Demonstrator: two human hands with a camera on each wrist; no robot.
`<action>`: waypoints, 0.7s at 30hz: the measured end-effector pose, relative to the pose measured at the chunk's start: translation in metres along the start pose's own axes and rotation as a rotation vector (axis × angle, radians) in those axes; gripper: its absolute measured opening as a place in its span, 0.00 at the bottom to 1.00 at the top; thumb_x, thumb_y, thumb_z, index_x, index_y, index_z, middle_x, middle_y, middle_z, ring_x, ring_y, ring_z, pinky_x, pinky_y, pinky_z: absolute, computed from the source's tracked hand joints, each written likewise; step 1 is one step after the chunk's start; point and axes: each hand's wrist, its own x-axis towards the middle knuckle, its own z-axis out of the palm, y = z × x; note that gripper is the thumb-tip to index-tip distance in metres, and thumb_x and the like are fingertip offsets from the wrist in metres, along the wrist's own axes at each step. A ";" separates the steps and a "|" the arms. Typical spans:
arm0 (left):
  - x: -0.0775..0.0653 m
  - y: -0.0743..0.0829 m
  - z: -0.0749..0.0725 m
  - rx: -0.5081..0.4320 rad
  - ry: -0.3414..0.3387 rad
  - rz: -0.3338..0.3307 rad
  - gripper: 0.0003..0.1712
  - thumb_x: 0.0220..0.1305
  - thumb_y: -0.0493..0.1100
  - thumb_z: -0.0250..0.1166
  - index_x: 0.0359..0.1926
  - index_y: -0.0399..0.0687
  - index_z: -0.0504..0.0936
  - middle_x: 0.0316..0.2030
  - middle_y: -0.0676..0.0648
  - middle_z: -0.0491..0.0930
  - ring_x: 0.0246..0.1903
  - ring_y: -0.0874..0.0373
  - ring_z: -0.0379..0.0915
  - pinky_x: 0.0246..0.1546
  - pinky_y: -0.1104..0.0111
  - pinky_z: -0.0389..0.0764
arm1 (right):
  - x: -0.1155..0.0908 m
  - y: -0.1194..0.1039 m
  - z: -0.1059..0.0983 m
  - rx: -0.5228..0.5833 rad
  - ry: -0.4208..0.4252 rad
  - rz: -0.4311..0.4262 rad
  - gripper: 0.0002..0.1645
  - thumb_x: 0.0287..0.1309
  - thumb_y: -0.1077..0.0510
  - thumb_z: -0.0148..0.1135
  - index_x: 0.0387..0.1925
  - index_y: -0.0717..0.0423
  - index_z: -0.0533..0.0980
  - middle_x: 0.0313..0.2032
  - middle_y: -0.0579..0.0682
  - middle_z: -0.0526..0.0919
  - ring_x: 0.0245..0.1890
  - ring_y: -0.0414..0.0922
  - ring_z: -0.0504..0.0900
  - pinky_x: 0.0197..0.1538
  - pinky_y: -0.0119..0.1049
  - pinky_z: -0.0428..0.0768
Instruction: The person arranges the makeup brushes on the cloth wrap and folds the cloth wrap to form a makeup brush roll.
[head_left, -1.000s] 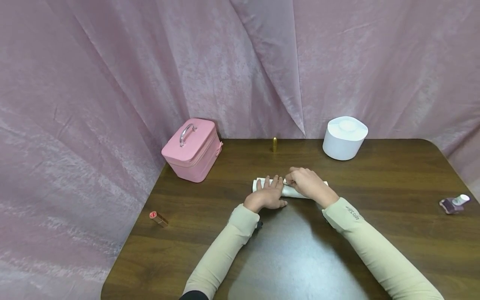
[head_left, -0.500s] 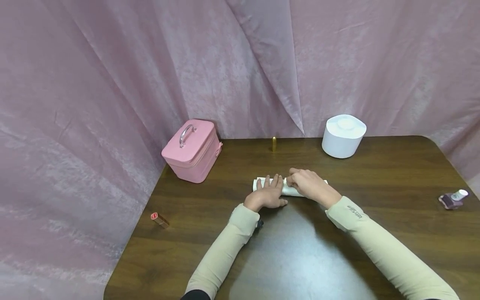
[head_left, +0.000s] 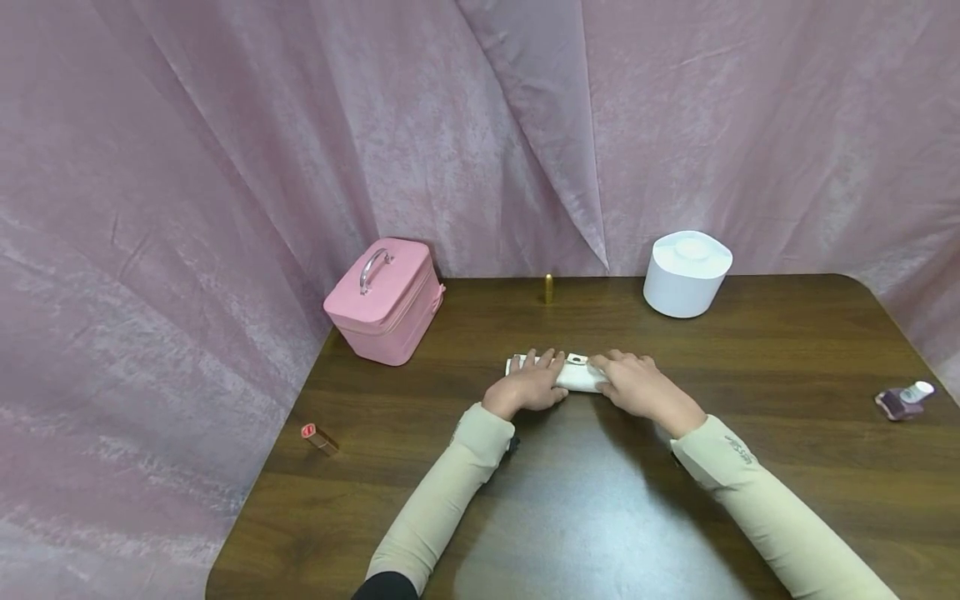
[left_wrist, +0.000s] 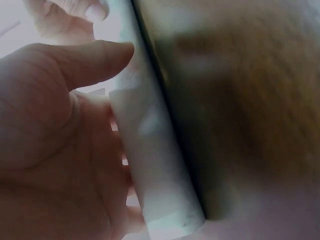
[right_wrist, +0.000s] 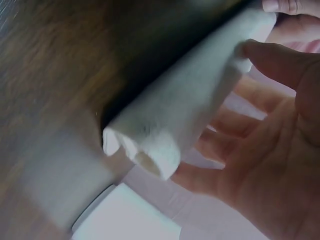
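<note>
A white rolled-up pouch point(head_left: 579, 380) lies across the table, its strap tab point(head_left: 577, 359) with a dark snap showing between my hands. My left hand point(head_left: 527, 386) holds the left part, spread fingers over the top and thumb at the near side. On the right part, my right hand point(head_left: 637, 386) holds it the same way. In the left wrist view the thumb touches the smooth roll point(left_wrist: 155, 150), fingers behind it. Folded layers show at the open end of the roll point(right_wrist: 185, 90) in the right wrist view. The hands cover most of both ends.
A pink handled case point(head_left: 386, 300) stands back left, and a white lidded container point(head_left: 684, 279) back right. A gold tube point(head_left: 548, 288) stands at the back edge. A lipstick point(head_left: 319, 439) lies at left, a purple nail polish bottle point(head_left: 900, 403) at far right. Pink curtain point(head_left: 510, 142) hangs behind.
My right hand has moved off the strap tab, slid to the right and spread its fingers over the roll, so the snap now shows. The left hand stays nearly in place.
</note>
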 end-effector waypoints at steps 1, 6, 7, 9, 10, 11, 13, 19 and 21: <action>-0.001 -0.001 0.000 0.005 0.007 0.005 0.39 0.78 0.55 0.52 0.81 0.46 0.51 0.79 0.44 0.51 0.77 0.42 0.43 0.73 0.46 0.45 | -0.001 0.000 -0.001 0.006 -0.011 0.011 0.24 0.63 0.62 0.66 0.60 0.64 0.76 0.55 0.67 0.80 0.54 0.66 0.79 0.48 0.68 0.75; -0.004 -0.006 -0.002 0.055 0.068 0.042 0.36 0.78 0.54 0.52 0.79 0.46 0.57 0.75 0.46 0.60 0.74 0.46 0.53 0.71 0.48 0.55 | -0.007 0.005 -0.005 0.046 -0.036 0.030 0.25 0.65 0.63 0.64 0.63 0.64 0.75 0.59 0.68 0.78 0.57 0.68 0.77 0.52 0.71 0.71; -0.005 -0.008 -0.002 0.060 0.078 0.050 0.35 0.78 0.53 0.53 0.78 0.46 0.59 0.75 0.46 0.61 0.74 0.47 0.54 0.71 0.49 0.56 | -0.007 0.006 -0.006 0.055 -0.036 0.032 0.25 0.65 0.63 0.64 0.63 0.64 0.75 0.59 0.68 0.78 0.58 0.68 0.76 0.52 0.71 0.70; -0.005 -0.010 -0.003 0.065 0.090 0.064 0.34 0.78 0.52 0.54 0.78 0.47 0.60 0.74 0.46 0.63 0.73 0.48 0.56 0.71 0.50 0.57 | -0.010 0.009 -0.006 0.072 -0.037 0.035 0.26 0.65 0.63 0.64 0.63 0.64 0.75 0.60 0.68 0.77 0.59 0.68 0.75 0.51 0.71 0.71; -0.006 -0.012 -0.003 0.065 0.092 0.071 0.33 0.78 0.51 0.54 0.78 0.47 0.61 0.73 0.46 0.63 0.73 0.48 0.56 0.70 0.50 0.58 | -0.011 0.011 -0.006 0.076 -0.036 0.032 0.26 0.65 0.64 0.64 0.63 0.65 0.75 0.60 0.68 0.77 0.60 0.68 0.75 0.51 0.71 0.71; -0.007 -0.013 -0.003 0.061 0.093 0.075 0.33 0.78 0.50 0.54 0.78 0.47 0.61 0.73 0.46 0.63 0.73 0.49 0.56 0.71 0.50 0.58 | -0.012 0.012 -0.006 0.083 -0.037 0.033 0.26 0.65 0.64 0.64 0.63 0.65 0.74 0.60 0.68 0.77 0.60 0.69 0.74 0.51 0.71 0.72; -0.009 -0.016 -0.002 0.054 0.096 0.080 0.32 0.78 0.49 0.55 0.77 0.47 0.62 0.74 0.45 0.63 0.73 0.49 0.56 0.71 0.51 0.57 | -0.014 0.014 -0.006 0.096 -0.038 0.031 0.26 0.65 0.65 0.63 0.64 0.66 0.74 0.60 0.70 0.76 0.61 0.69 0.73 0.51 0.71 0.72; -0.016 -0.027 0.004 0.032 0.111 0.072 0.31 0.79 0.46 0.53 0.77 0.44 0.63 0.75 0.44 0.62 0.74 0.47 0.54 0.71 0.48 0.57 | -0.021 0.018 -0.003 0.142 -0.046 0.035 0.27 0.66 0.65 0.62 0.65 0.68 0.73 0.61 0.73 0.74 0.62 0.72 0.71 0.56 0.70 0.70; -0.018 -0.030 0.006 0.007 0.109 0.077 0.31 0.79 0.46 0.52 0.77 0.43 0.62 0.75 0.43 0.61 0.75 0.44 0.53 0.70 0.47 0.58 | -0.023 0.019 -0.001 0.152 -0.045 0.033 0.27 0.66 0.65 0.62 0.65 0.68 0.72 0.60 0.73 0.74 0.61 0.73 0.71 0.57 0.69 0.70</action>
